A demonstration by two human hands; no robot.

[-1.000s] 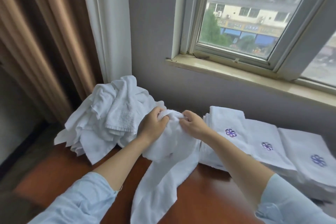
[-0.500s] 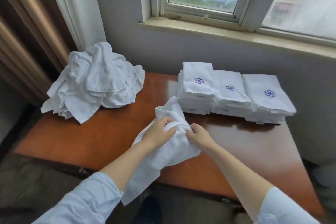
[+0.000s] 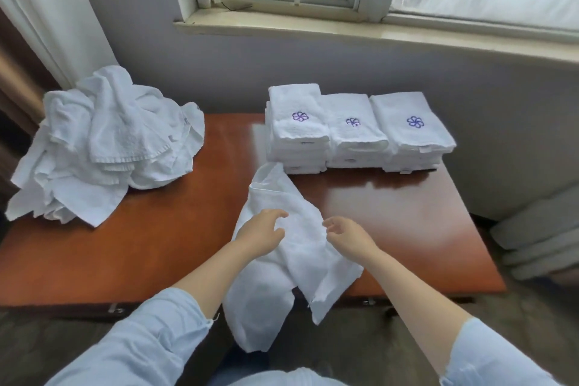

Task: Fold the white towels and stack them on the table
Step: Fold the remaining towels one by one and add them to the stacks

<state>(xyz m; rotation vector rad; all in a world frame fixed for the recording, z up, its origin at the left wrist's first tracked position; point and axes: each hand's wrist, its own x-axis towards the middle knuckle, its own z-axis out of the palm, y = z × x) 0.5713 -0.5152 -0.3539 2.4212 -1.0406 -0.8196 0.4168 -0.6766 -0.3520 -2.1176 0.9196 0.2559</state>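
The left hand is spread loosely over the unfolded white towel. The right hand, just beside it, has relaxed, slightly curled fingers and grips nothing. The towel lies on the wooden table, with 2 ends drooping over the near edge. Beyond stand 3 stacks of folded towels. A crumpled towel pile sits far left.
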